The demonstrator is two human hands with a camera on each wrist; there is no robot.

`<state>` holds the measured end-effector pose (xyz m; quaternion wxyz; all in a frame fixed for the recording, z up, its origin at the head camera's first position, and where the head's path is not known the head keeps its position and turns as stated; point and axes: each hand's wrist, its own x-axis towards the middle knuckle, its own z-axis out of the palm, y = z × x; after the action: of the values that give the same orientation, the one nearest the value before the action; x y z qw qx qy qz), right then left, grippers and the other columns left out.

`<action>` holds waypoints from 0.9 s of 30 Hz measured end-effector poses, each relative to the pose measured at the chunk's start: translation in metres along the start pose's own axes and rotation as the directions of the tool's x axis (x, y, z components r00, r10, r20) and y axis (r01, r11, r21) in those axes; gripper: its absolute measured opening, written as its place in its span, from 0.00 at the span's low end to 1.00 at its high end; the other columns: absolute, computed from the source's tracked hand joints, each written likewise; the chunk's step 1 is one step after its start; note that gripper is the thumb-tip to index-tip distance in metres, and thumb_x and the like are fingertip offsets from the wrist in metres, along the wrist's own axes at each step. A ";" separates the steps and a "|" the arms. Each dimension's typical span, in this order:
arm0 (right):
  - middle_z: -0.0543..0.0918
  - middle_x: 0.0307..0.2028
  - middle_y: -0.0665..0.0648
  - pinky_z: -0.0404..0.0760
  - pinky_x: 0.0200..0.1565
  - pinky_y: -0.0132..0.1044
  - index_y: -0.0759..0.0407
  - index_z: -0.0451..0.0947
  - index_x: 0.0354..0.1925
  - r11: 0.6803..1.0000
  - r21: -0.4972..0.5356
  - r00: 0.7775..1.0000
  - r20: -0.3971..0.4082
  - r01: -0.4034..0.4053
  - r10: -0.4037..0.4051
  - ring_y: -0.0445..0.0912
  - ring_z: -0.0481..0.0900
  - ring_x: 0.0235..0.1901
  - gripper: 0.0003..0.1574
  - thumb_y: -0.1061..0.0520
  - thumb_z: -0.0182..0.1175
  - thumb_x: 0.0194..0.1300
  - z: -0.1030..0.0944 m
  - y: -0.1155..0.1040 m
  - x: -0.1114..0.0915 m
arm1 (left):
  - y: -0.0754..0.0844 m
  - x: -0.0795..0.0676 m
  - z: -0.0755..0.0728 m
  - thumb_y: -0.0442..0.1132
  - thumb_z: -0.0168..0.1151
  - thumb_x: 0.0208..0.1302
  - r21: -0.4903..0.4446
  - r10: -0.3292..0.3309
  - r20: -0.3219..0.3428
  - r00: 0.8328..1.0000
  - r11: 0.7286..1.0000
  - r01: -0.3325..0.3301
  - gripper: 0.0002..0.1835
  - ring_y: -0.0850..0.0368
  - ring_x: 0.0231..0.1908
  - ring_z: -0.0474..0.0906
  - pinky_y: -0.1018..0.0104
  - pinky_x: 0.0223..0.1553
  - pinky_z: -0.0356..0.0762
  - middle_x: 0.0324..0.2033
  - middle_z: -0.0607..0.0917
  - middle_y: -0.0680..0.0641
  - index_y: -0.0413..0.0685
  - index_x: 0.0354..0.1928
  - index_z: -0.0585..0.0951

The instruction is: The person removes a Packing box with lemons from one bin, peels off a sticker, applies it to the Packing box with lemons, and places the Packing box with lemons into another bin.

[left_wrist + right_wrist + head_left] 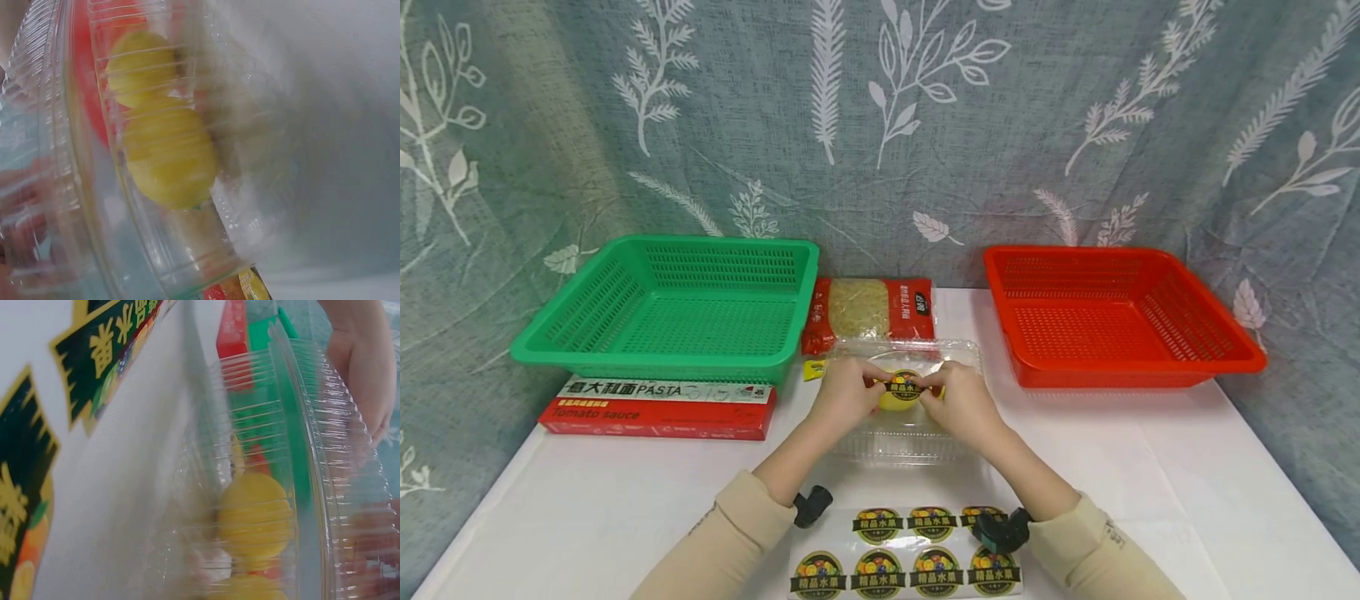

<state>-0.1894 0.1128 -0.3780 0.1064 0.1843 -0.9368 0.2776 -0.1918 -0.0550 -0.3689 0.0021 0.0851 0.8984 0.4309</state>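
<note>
A clear plastic clamshell box [891, 446] sits closed in the middle of the table, with yellow fruit [169, 156] inside, lemon-like in colour. Above its lid, a round black-and-gold fruit sticker [904, 386] with a dark banner is stretched between both hands. My left hand [844, 392] pinches the banner's left end between thumb and fingers. The right hand [966, 404] pinches the opposite end in the same way. Whether the sticker touches the lid, I cannot tell. Ribbed walls of the box fill much of both wrist views, where the fingers appear only partly, through the plastic.
A sheet of several matching stickers [906, 562] lies in front, under the wrists. At left a green basket [670, 367] leans over a red pasta box [655, 422]. The red basket [1135, 372] stands at right, and a pasta bag [868, 310] lies behind the clamshell.
</note>
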 end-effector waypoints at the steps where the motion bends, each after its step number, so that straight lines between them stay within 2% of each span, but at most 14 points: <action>1: 0.78 0.22 0.52 0.70 0.25 0.32 0.62 0.85 0.34 1.000 0.014 1.000 0.002 -0.005 0.005 0.42 0.70 0.23 0.11 0.65 0.62 0.49 -0.001 0.000 0.000 | 0.000 0.000 -0.001 0.27 0.61 0.55 -0.006 -0.005 0.005 1.000 1.000 0.005 0.10 0.63 0.12 0.71 0.72 0.16 0.69 0.22 0.82 0.45 0.39 0.38 0.85; 6: 0.77 0.22 0.51 0.72 0.27 0.32 0.63 0.85 0.30 0.994 0.104 0.999 0.020 -0.035 0.033 0.42 0.71 0.23 0.08 0.66 0.62 0.49 -0.004 0.003 -0.001 | 0.000 -0.003 -0.003 0.29 0.61 0.55 0.000 -0.011 0.013 1.000 1.000 0.011 0.08 0.63 0.13 0.72 0.72 0.17 0.69 0.21 0.82 0.46 0.39 0.36 0.85; 11: 0.76 0.22 0.51 0.72 0.27 0.33 0.63 0.84 0.25 0.973 0.223 0.998 0.026 -0.062 0.057 0.43 0.70 0.24 0.06 0.66 0.60 0.49 -0.009 0.008 -0.004 | 0.000 -0.009 -0.008 0.30 0.60 0.55 0.008 -0.009 0.013 1.000 1.000 0.009 0.07 0.60 0.17 0.68 0.71 0.18 0.67 0.23 0.79 0.48 0.40 0.32 0.85; 18: 0.81 0.28 0.56 0.74 0.29 0.32 0.63 0.84 0.29 0.916 0.400 0.996 -0.059 -0.039 0.068 0.45 0.73 0.26 0.10 0.71 0.56 0.54 -0.012 0.016 -0.007 | -0.005 -0.018 -0.013 0.28 0.56 0.53 -0.052 0.070 -0.022 0.997 0.996 -0.071 0.08 0.58 0.20 0.68 0.69 0.21 0.67 0.21 0.76 0.50 0.39 0.31 0.83; 21: 0.81 0.31 0.59 0.75 0.29 0.31 0.64 0.83 0.31 0.886 0.461 0.992 -0.082 -0.044 0.091 0.45 0.74 0.28 0.10 0.71 0.55 0.55 -0.013 0.017 -0.008 | -0.008 -0.021 -0.014 0.29 0.56 0.55 -0.110 0.067 -0.042 0.997 0.991 -0.071 0.08 0.59 0.19 0.71 0.69 0.20 0.69 0.20 0.75 0.50 0.40 0.34 0.83; 23: 0.82 0.32 0.60 0.76 0.29 0.30 0.65 0.83 0.31 0.871 0.489 0.991 -0.084 -0.053 0.107 0.45 0.74 0.27 0.10 0.70 0.55 0.57 -0.015 0.018 -0.010 | -0.009 -0.022 -0.015 0.29 0.57 0.56 -0.172 0.037 -0.047 0.998 0.984 -0.044 0.07 0.59 0.18 0.73 0.68 0.20 0.73 0.21 0.75 0.48 0.40 0.36 0.82; 27: 0.82 0.32 0.60 0.75 0.27 0.29 0.65 0.83 0.32 0.860 0.506 0.988 -0.089 -0.063 0.125 0.43 0.73 0.26 0.10 0.70 0.54 0.57 -0.019 0.021 -0.014 | -0.013 -0.023 -0.019 0.29 0.58 0.59 -0.315 -0.044 -0.034 0.998 0.949 0.031 0.08 0.58 0.18 0.76 0.67 0.22 0.78 0.26 0.74 0.45 0.37 0.40 0.81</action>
<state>-0.1835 0.1432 -0.3765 0.0968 0.1428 -0.8324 0.5266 -0.1720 -0.0810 -0.3685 0.0055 0.0577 0.8196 0.5700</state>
